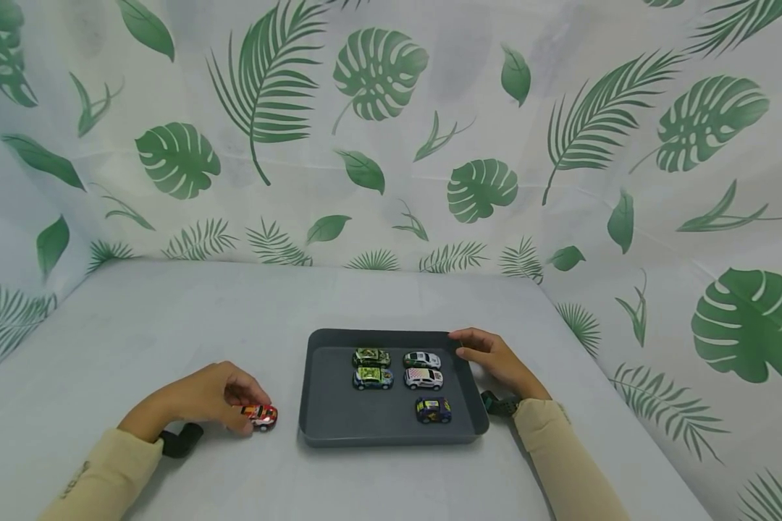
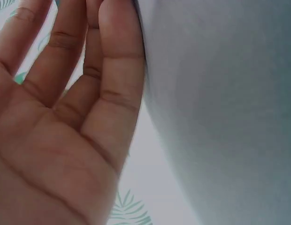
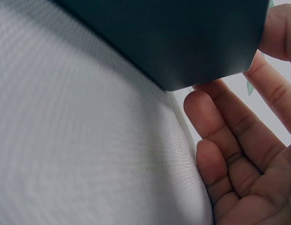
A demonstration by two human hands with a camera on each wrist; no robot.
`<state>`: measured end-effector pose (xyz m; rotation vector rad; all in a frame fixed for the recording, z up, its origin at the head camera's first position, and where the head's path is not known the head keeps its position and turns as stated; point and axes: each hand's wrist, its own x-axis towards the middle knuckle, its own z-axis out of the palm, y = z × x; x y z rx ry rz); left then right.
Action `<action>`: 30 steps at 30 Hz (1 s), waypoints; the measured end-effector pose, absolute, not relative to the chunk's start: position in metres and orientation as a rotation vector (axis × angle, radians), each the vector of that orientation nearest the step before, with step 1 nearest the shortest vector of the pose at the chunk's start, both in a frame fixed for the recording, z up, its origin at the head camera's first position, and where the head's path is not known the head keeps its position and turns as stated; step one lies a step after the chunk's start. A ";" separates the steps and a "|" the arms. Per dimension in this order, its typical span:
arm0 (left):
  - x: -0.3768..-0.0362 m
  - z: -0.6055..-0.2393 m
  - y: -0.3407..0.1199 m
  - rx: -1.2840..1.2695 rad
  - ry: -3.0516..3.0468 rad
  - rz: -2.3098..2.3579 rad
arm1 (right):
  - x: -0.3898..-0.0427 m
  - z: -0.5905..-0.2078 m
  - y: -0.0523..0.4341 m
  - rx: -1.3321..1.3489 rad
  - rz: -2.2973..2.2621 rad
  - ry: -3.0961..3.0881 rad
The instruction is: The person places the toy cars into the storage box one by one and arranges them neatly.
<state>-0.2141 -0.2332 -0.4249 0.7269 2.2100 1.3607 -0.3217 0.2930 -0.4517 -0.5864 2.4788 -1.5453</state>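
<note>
My left hand [image 1: 247, 414] is arched over a small red toy car [image 1: 261, 417] on the grey table, just left of a dark grey tray [image 1: 391, 437], and pinches it. The left wrist view shows only that hand's palm and fingers [image 2: 65, 117], not the car. Several toy cars stand in the tray: a green one [image 1: 371, 357], a green-and-blue one [image 1: 373, 378], two white ones [image 1: 421, 359] and a dark purple one [image 1: 433, 409]. My right hand [image 1: 476, 349] rests at the tray's far right corner. Its thumb touches the tray wall [image 3: 173, 37] while the fingers [image 3: 230, 140] lie relaxed beside it.
The table [image 1: 137, 325] is covered in pale grey cloth and walled on the back and both sides by a leaf-print curtain [image 1: 378, 145]. A black wrist device [image 1: 182, 440] sits on the left forearm and another [image 1: 498, 403] on the right.
</note>
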 end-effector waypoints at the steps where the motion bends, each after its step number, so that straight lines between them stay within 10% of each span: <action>1: -0.214 -0.424 -0.233 0.736 2.216 1.360 | -0.321 -0.451 0.293 -0.594 -1.543 2.478; 30: -0.203 -0.401 -0.212 0.769 2.504 1.428 | -0.320 -0.451 0.293 -0.637 -1.567 2.455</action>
